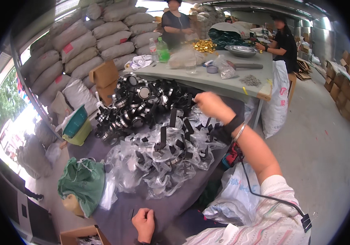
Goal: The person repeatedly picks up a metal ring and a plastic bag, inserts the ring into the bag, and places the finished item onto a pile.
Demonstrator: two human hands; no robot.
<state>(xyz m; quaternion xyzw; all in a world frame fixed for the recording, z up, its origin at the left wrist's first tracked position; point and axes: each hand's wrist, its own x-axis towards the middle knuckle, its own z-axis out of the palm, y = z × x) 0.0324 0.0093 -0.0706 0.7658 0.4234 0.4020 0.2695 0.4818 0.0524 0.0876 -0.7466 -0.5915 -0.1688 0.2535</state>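
Observation:
My right hand (213, 107) is stretched out at the far right end of a heap of black pieces with round silver faces (143, 93). Its fingers are pinched together; a tiny pale bit shows at their tips, too small to name. Closer in, clear plastic bags (165, 157) with black strap-like pieces inside lie in a loose pile on the dark cloth-covered table (142, 204). My left hand (143, 222) rests at the table's near edge, its fingers curled closed. A thin dark sliver shows beside it; what it holds, if anything, is hidden.
A green cloth bag (81, 183) lies at the left edge, near teal and green basins (75, 125). Beyond stands a grey table (244, 67) with bottles, tape and gold pieces. A white sack (276, 100) stands right. Two people work behind; stacked sacks (77, 45) line the left.

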